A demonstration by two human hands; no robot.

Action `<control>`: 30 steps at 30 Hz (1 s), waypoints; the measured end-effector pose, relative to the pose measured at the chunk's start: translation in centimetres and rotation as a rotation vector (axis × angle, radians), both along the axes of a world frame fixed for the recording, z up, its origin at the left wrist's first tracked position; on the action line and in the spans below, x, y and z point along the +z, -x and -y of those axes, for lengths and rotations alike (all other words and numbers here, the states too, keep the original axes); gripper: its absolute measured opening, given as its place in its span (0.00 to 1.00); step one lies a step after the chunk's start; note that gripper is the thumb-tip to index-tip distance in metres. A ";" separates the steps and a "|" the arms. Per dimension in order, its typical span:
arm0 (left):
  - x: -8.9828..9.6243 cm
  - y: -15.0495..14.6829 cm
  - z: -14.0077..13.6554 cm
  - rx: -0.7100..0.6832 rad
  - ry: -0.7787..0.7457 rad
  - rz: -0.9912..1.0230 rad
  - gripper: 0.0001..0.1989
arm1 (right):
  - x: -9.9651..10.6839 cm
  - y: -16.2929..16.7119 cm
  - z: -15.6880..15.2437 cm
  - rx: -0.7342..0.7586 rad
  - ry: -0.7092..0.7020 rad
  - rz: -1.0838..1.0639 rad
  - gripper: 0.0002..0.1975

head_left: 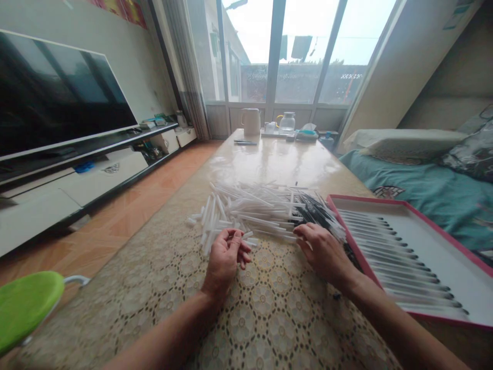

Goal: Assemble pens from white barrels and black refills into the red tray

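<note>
My left hand (226, 251) is at the near left edge of a pile of white plastic tubes (256, 203), its thumb pressed against curled fingers. Short tube ends show just beyond it; what lies inside the grasp is hidden. My right hand (321, 249) hovers at the pile's near right edge, fingers bent and thumb apart, with nothing visible between them. Beyond its knuckles lies a bundle of thin black sticks (314, 208). Right of that, a red-rimmed shallow box (442, 231) holds a row of clear tubes with dark ends (404, 267).
A patterned cover (246, 318) spreads over the table. At its far end stand a beige kettle (251, 122), a glass jug (287, 123) and a tissue pack (307, 133). A green stool (29, 303) is at the left, a teal-covered sofa (416, 180) at the right.
</note>
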State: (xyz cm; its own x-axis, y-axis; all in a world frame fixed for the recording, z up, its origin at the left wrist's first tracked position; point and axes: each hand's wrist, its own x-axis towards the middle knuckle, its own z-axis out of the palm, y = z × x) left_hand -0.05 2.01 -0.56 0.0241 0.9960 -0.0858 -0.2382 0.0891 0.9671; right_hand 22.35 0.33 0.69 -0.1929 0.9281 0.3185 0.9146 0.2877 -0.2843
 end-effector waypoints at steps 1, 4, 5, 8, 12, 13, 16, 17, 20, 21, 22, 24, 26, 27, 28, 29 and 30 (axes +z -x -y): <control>0.0 0.0 0.1 -0.011 -0.006 -0.007 0.18 | -0.3 0.4 0.2 -0.021 0.003 0.015 0.09; 0.0 -0.1 0.2 -0.074 -0.031 -0.050 0.17 | -1.0 0.9 0.3 -0.093 0.009 0.043 0.07; 0.0 -0.1 0.3 -0.097 -0.041 -0.069 0.16 | -1.1 0.9 0.2 -0.112 0.008 0.045 0.05; 0.2 -0.2 0.6 -0.166 -0.068 -0.131 0.14 | -1.3 0.9 0.2 -0.120 0.000 0.032 0.03; 0.5 -0.4 1.1 -0.300 -0.072 -0.122 0.12 | -1.0 0.5 0.6 -0.068 0.029 -0.102 0.01; 0.5 -0.5 1.2 -0.348 -0.058 -0.091 0.12 | -0.8 0.3 0.7 -0.059 0.048 -0.163 0.01; 0.6 -0.6 1.3 -0.469 0.049 0.030 0.15 | -0.1 0.1 1.2 -0.052 0.057 -0.340 0.02; 0.6 -0.7 1.3 -0.487 0.095 0.064 0.17 | 0.2 0.2 1.4 -0.048 0.042 -0.384 0.03; 0.5 -0.6 1.1 -0.478 0.185 0.158 0.19 | 1.0 1.1 1.9 0.017 0.019 -0.455 0.03; 0.5 -0.5 1.0 -0.468 0.199 0.192 0.19 | 1.2 1.5 2.1 0.050 0.023 -0.466 0.03; 0.5 -0.4 0.9 -0.457 0.211 0.228 0.19 | 1.3 2.0 2.2 0.084 0.031 -0.474 0.03; 0.4 -0.2 0.7 -0.438 0.236 0.289 0.17 | 1.3 2.7 2.5 0.143 0.044 -0.484 0.03; 0.3 -0.1 0.6 -0.416 0.252 0.326 0.14 | 1.2 3.0 2.5 0.192 0.058 -0.488 0.04; 0.3 -0.1 0.6 -0.403 0.253 0.335 0.13 | 1.1 2.8 2.4 0.207 0.062 -0.482 0.04; 0.3 -0.1 0.6 -0.389 0.250 0.341 0.12 | 1.0 2.4 2.2 0.198 0.053 -0.471 0.05; 0.3 -0.1 0.5 -0.372 0.245 0.344 0.11 | 0.8 1.8 1.9 0.156 0.027 -0.447 0.06; 0.3 -0.2 0.5 -0.352 0.239 0.347 0.10 | 0.5 1.1 1.6 0.084 -0.013 -0.404 0.07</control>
